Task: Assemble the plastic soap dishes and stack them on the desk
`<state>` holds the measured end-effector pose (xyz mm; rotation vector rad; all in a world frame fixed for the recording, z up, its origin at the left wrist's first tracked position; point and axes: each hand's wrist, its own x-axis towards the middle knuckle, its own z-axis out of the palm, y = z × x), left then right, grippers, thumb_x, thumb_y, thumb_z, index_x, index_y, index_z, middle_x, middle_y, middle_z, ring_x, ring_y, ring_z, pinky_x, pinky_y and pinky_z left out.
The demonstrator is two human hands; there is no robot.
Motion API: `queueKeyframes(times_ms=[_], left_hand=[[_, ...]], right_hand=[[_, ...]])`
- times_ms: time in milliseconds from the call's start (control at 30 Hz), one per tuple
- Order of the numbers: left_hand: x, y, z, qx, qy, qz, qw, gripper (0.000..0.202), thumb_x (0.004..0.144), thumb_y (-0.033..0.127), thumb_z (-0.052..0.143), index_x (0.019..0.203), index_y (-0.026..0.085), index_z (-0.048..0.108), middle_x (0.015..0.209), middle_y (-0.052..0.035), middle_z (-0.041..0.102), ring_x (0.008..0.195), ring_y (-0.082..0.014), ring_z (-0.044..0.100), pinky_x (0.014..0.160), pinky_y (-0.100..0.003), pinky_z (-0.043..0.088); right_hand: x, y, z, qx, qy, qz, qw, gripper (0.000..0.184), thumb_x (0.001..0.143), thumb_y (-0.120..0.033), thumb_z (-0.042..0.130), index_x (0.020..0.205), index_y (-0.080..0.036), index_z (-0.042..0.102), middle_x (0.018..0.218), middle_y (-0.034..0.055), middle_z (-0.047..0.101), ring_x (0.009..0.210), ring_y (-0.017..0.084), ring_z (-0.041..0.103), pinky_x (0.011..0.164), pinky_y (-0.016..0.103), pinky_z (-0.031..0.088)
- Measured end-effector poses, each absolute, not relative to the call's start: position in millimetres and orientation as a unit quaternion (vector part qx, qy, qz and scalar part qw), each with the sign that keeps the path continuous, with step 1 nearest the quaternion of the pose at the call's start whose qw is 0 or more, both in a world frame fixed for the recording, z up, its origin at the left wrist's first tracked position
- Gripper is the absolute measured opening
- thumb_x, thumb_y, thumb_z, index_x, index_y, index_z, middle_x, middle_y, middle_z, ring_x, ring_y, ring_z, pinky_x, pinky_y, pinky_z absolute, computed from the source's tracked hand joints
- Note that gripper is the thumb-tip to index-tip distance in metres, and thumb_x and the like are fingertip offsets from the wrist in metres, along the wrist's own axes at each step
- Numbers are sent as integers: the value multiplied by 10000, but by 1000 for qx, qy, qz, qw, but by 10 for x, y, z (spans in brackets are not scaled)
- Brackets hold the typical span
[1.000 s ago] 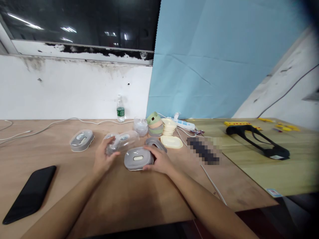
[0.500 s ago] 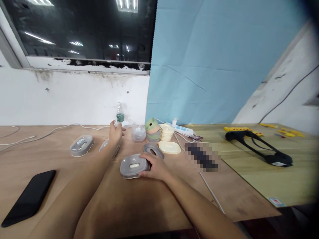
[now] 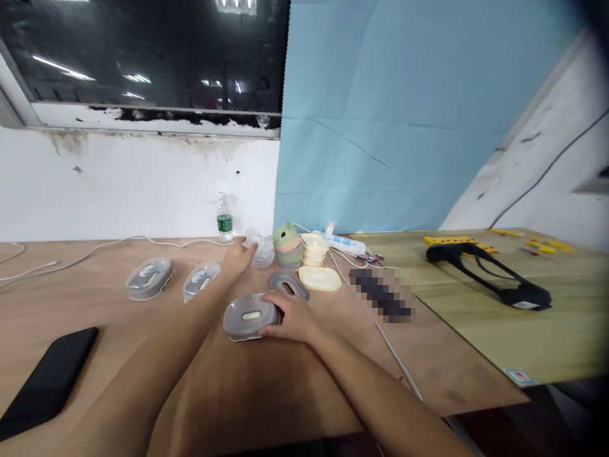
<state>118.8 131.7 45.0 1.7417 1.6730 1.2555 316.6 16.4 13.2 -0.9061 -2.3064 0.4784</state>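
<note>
My right hand (image 3: 292, 318) grips the right end of a grey oval box (image 3: 250, 317), which has a clear cover and a pale slot in the middle. The box rests on the table in front of me. Farther out, my left hand (image 3: 239, 256) is closed at the upper left of a stack of clear plastic lids (image 3: 262, 255), its fingertips on a clear lid (image 3: 254, 237) at the top. A grey slotted oval ring (image 3: 288, 285) lies just beyond my right hand. Two similar covered boxes, one at far left (image 3: 150, 279) and one nearer (image 3: 202, 280), sit left of my hands.
Green and grey rings (image 3: 287, 244) are stacked beside cream trays (image 3: 314, 249), with a cream lid (image 3: 320, 278) in front. A water bottle (image 3: 224, 220) stands by the wall. A phone (image 3: 50, 381), power strip (image 3: 347, 245), cables and a black strap frame (image 3: 490, 276) lie around.
My left hand has moved right, from in front of the bottle to the stack of clear lids, bringing a clear lid along. My right hand keeps its hold on the box. The view has shifted slightly.
</note>
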Motion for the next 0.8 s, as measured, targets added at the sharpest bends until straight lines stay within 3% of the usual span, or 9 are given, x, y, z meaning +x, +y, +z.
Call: queueKeyframes(times_ms=[167,267,433,600,667,733,800], left_hand=[[1130,1233,456,674,582,421,171,473,836,503,500,1073,124,654,846,-97,705,841,-243,644,810,-345,449],[1101,1167,468,696,560,415,172,404,827,474,512,981,146,692,863,-78,709,828,-228,644,799,-330,458],[1027,888,411,712,521,427,198,404,883,470,442,1008,161,672,961,-61,705,880,-200,639,808,-300,477],[923,301,123,696,491,492,178,439,937,476,353,1142,167,589,1154,-101,632,1100,-233,567,955,-379,433],[912,102,27,752,458,457,127,530,887,512,462,1295,175,483,1341,-136,507,1262,-270,445,1059,-437,338],[930,-11,-20,807,429,400,71,869,704,613,659,1402,191,361,1480,-169,331,1358,-347,303,1101,-503,249],[960,-37,-31,835,409,366,29,971,654,623,698,1439,217,295,1526,-171,238,1391,-378,222,1112,-539,185]], right_hand=[[3161,166,123,-350,-868,174,307,751,595,-664,723,1208,-248,600,1239,88,624,1109,285,596,974,445,442],[3162,158,137,-350,-869,174,303,740,605,-654,723,1212,-249,600,1235,85,627,1100,278,603,962,436,453],[3180,166,143,-351,-862,171,323,733,581,-632,752,1188,-245,617,1224,100,631,1092,284,607,958,430,463],[3233,232,68,-345,-833,152,405,713,595,-591,768,1178,-212,611,1247,134,609,1141,295,577,1000,445,436],[3253,253,39,-355,-814,162,430,694,632,-573,754,1201,-211,588,1263,139,596,1159,300,564,1002,453,434],[3266,262,27,-358,-803,175,442,686,656,-560,743,1223,-219,565,1294,137,570,1181,304,548,1002,458,436],[3271,258,35,-345,-805,178,450,699,658,-543,751,1245,-225,545,1326,133,540,1218,307,517,1021,459,423]])
